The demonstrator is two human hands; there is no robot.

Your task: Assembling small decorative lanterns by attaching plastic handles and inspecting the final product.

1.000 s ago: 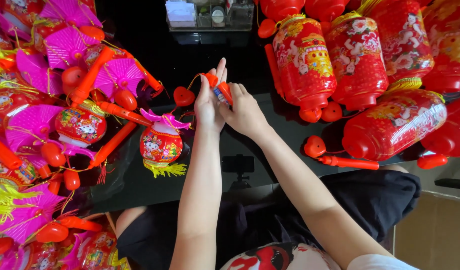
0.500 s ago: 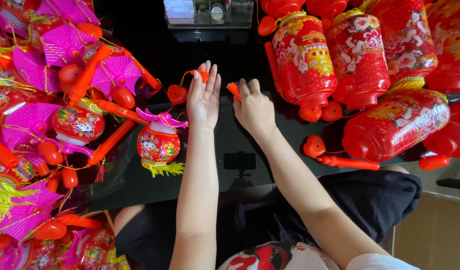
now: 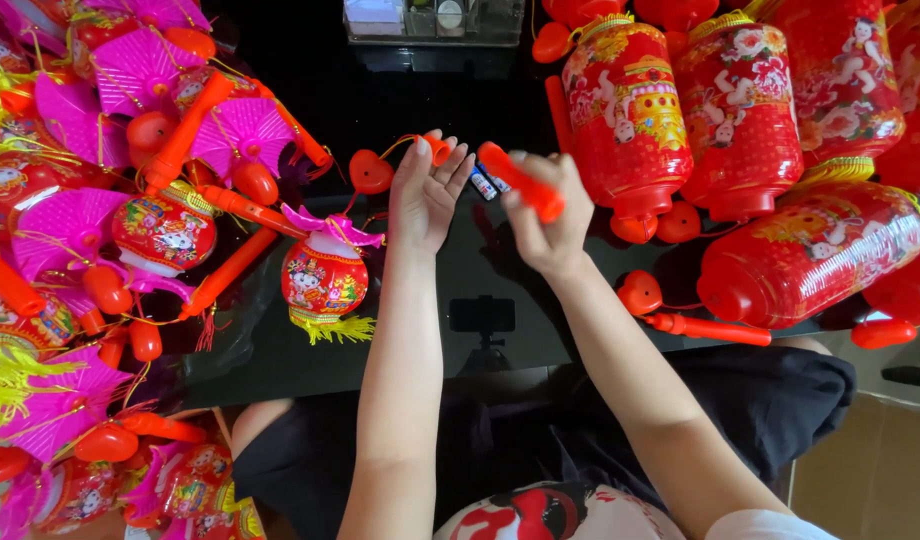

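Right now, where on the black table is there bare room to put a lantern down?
The free patch of the black table lies near its front edge, between the small round lantern and the orange stick, under the forearms. The left pile of pink fans and the right row of big red lanterns are crowded.

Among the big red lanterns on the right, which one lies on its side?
The lowest one, nearest the right hand, lies sideways on the table; the others stand upright behind it.
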